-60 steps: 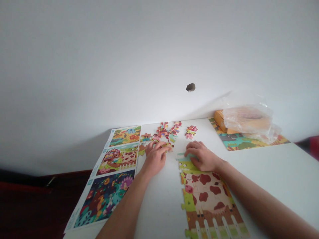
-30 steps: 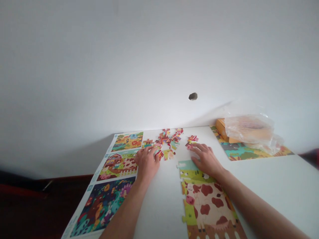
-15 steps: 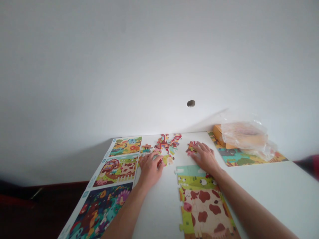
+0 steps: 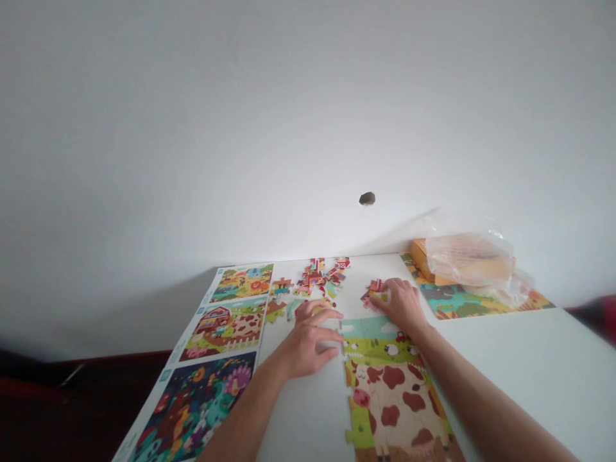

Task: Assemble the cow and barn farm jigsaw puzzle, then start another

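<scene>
A partly joined jigsaw puzzle (image 4: pixel 394 385) with a spotted cow lies flat between my forearms. My left hand (image 4: pixel 308 343) is open beside its upper left edge, fingers spread and pointing right, fingertips close to the edge tabs. Beyond the puzzle's top edge, my right hand (image 4: pixel 403 307) has its thumb and fingers closed on a small puzzle piece (image 4: pixel 373 290) with red and pink on it. Part of that piece is hidden by the fingers. Several loose puzzle pieces (image 4: pixel 315 279) lie in a heap near the wall, some partly behind my left hand.
A printed picture sheet (image 4: pixel 228 327) with three scenes runs along the table's left side. At the back right, a clear plastic bag (image 4: pixel 474 256) and a yellow box (image 4: pixel 419 256) rest on another colourful puzzle (image 4: pixel 486 308). The wall (image 4: pixel 289 160) has a hole (image 4: pixel 367 199).
My left hand has moved right and nearer, from the loose pieces to the cow puzzle's upper left edge. My right hand's fingers have curled in around the small piece.
</scene>
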Demonstrator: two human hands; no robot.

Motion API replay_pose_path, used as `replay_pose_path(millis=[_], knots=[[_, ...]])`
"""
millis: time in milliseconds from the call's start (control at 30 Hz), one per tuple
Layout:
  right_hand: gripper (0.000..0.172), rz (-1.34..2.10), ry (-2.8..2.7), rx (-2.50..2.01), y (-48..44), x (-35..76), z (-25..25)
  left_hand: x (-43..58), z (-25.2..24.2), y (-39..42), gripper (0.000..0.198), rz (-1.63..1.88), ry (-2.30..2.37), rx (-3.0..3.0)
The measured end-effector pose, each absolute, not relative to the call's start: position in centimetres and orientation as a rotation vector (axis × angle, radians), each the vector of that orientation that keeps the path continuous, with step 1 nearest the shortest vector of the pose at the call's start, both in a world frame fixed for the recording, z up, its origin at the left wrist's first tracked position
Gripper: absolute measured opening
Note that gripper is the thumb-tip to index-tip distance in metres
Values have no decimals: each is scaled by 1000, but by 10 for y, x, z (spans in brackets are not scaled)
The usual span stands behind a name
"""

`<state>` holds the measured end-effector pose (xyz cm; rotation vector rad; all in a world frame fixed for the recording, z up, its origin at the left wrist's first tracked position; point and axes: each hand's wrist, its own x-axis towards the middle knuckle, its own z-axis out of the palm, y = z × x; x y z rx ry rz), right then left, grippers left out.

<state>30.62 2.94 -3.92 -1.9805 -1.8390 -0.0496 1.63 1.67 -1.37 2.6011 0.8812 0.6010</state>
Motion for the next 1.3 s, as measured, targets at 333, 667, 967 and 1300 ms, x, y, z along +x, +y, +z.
replay_pose_path(millis=[333,667,967,1300], knots=[[33,21,-1868,-1821,14,289,-30,22,-12,14,23,691,903,2572],[40,57,-1827,-2078,25,306,-42,19,-24,22,28,803,1076,2548],[28,4,-1826,-2035,25,309,-47,6,-30,38,20,870,1761,2422],[25,-5,-1979,-1810,27,305,-50,6,-45,43,29,956,1418,2420]])
